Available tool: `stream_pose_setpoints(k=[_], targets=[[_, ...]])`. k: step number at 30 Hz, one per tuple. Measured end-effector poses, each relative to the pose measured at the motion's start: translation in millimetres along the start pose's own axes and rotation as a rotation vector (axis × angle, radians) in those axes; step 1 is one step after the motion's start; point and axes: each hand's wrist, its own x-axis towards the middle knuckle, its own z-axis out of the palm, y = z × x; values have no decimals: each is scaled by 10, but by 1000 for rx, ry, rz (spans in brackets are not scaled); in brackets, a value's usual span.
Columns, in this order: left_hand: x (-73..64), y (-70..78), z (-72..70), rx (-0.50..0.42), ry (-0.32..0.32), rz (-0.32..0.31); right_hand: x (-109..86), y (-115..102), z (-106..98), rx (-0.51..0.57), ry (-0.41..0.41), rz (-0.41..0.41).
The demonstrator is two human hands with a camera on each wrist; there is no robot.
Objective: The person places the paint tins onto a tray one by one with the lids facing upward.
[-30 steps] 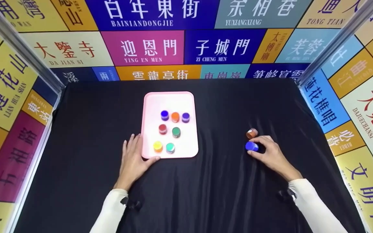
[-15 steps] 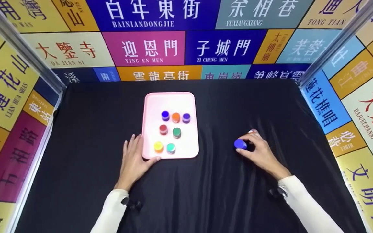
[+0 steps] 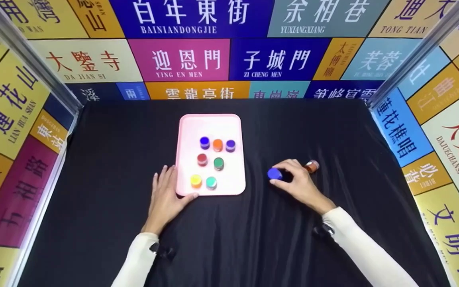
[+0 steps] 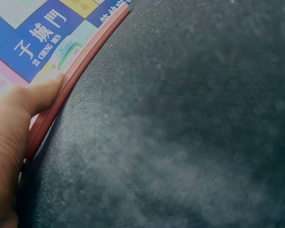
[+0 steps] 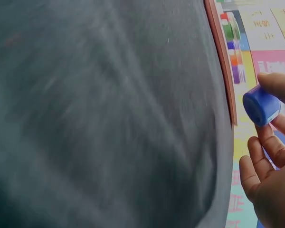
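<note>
My right hand (image 3: 301,183) pinches a small blue paint pot (image 3: 274,173) between thumb and fingers, right of the pink tray (image 3: 209,123). In the right wrist view the blue pot tilts and its other fingers are spread below it. My left hand (image 3: 165,203) rests at the tray's near left corner, fingers straight along the left side and thumb (image 4: 45,92) on the near rim. On the tray stand a yellow pot (image 3: 196,181), a teal pot (image 3: 211,183), a red pot (image 3: 202,160), a green pot (image 3: 218,163), an orange pot (image 3: 217,145), a blue-capped pot (image 3: 204,142) and a purple pot (image 3: 230,146).
A brown-orange pot (image 3: 312,166) lies on its side on the black cloth (image 3: 126,135), just beyond my right hand. Colourful lettered panels (image 3: 189,59) enclose the back and both sides of the table.
My right hand has carried the blue paint pot leftward toward the tray, and the brown-orange pot now shows behind it. My left hand and the pots on the tray have stayed put.
</note>
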Motion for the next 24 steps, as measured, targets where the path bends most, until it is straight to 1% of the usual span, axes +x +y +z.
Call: stream_pose_setpoints(k=[7, 12, 18, 24], targets=[[2, -23, -10, 6, -1, -1, 161, -22, 201, 13, -76, 39], [5, -24, -25, 4, 1, 3, 256, -28, 337, 2, -127, 70], [11, -26, -11, 2, 10, 10, 351, -58, 487, 7, -136, 62], [5, -12, 18, -7, 23, 15, 456, -99, 582, 3, -171, 69]])
